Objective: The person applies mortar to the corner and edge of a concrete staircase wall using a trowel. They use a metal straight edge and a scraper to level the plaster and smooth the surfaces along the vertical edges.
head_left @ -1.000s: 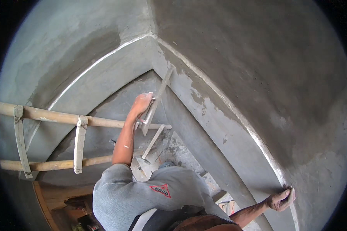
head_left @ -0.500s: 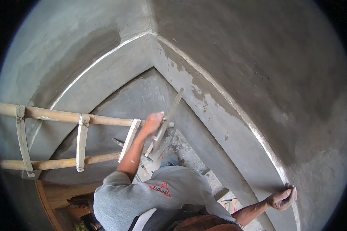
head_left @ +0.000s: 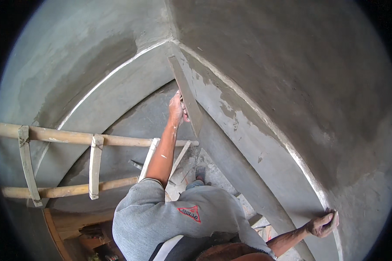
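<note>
Down at the far left, a wooden ladder (head_left: 91, 163) runs out of view past the dark rim, and the floor beneath it is hard to make out. Further right, the left hand (head_left: 177, 109) is closed around a long flat board (head_left: 188, 100) pressed against the wet grey plaster of the ledge (head_left: 248, 143), the board tilted toward the corner. At the near right, the right hand (head_left: 322, 224) grips the ledge's edge, fingers curled over it.
</note>
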`<state>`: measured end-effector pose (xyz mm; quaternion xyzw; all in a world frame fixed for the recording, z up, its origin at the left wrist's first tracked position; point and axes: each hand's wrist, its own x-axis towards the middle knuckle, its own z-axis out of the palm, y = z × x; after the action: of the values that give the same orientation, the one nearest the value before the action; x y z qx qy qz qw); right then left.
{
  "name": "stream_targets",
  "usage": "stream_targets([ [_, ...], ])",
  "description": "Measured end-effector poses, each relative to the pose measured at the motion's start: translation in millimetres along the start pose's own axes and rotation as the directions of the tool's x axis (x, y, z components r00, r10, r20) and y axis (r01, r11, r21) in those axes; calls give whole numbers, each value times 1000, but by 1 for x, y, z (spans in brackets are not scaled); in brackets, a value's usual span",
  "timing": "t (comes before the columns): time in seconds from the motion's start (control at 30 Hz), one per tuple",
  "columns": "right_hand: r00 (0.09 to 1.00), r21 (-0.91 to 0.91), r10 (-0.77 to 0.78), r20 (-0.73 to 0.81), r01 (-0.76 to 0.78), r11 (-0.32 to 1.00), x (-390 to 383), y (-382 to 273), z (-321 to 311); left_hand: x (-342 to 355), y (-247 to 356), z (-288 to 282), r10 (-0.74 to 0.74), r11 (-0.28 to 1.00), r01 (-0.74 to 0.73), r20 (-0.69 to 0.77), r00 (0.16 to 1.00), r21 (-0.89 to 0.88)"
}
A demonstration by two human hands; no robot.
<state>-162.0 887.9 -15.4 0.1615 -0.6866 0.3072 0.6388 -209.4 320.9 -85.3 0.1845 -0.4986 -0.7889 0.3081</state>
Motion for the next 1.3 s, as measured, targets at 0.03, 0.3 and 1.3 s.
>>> stream_targets([
  [0.03, 1000, -1, 3, 3, -3, 1000, 0, 0, 0, 1, -2, 2, -13, 1000, 13, -6, 1000, -1],
  [0.3, 1000, -7, 6, -24, -7, 1000, -4, 2, -2, 4, -18, 17, -3, 999, 2, 23, 1000, 42],
  [1.3, 998, 51, -42, -43, 44, 998, -7, 10, -1, -145, -91, 81, 206, 797, -222, 93, 974, 562],
])
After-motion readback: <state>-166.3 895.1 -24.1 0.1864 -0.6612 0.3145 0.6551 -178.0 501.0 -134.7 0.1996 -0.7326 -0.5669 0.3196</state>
